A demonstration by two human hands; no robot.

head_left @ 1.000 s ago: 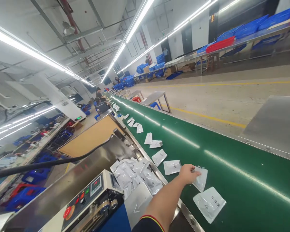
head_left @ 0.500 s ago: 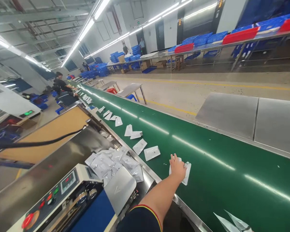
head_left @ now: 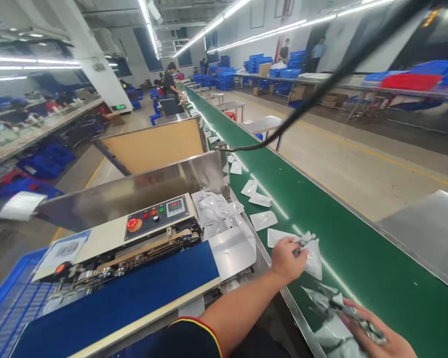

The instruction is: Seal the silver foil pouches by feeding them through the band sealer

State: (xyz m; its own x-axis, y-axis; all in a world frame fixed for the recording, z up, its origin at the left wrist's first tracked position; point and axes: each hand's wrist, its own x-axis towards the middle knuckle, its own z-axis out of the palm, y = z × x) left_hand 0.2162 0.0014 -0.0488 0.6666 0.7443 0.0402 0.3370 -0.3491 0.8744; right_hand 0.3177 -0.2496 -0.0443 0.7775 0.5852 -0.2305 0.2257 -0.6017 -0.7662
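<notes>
While gathering silver-white pouches [head_left: 263,220] along the near edge of a green conveyor belt [head_left: 362,248], working with both hands at once. Pinched in the left hand [head_left: 294,251] by bent, nearly closed fingers: the upper edge of at least one pouch [head_left: 314,263], with its broad face slanting over the belt. Gripped in the right hand [head_left: 381,330], just above the same near edge: a loose bunch [head_left: 334,330], too blurred for counting, between fingers parted only by the thickness of the load. Best handled, by the look of it, with a light pinch at the rim, keeping pressure off the middle. Probably worth squaring the right-hand bunch before adding more, to guard against slips and snagged corners, and lifting each pouch clear rather than dragging it across neighbours. Lying unheld farther up the near edge: several more, some apart, some touching, with one partly behind the left hand. Heaped off the belt, across the metal rail [head_left: 293,309] and beside a control panel [head_left: 155,216]: a creased pile [head_left: 213,210]. Notable in appearance: flat, soft faces, straight sides, a slight sheen and small dark marks on some.
</notes>
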